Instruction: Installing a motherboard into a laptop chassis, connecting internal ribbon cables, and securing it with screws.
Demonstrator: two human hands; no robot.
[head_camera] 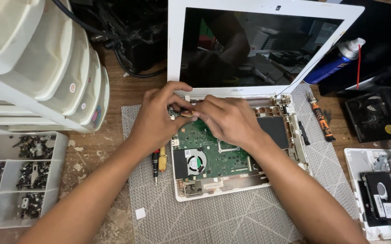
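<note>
While the left hand (159, 118) and right hand (225, 118) are meeting above the green motherboard (213, 156), their fingertips are pinching narrowly together on something too small to identify.

The laptop (231, 135) is showing a white plastic shell, smooth and a little shiny. Its dark screen (254, 45) is looking glossy like glass and is giving back reflections. The green board (213, 153) inside is looking matt, with small shiny metal bits on it. The grey mat (231, 217) under the laptop is looking like woven cloth, soft and rough. The counter (91, 153) is showing brown wood, worn and scratched. The drawers (46, 68) are looking like cream plastic, smooth and dull. The clear tray (19, 180) is plastic, and it is holding dark metal screws. The blue spray can (335, 61) is looking like shiny metal.
</note>
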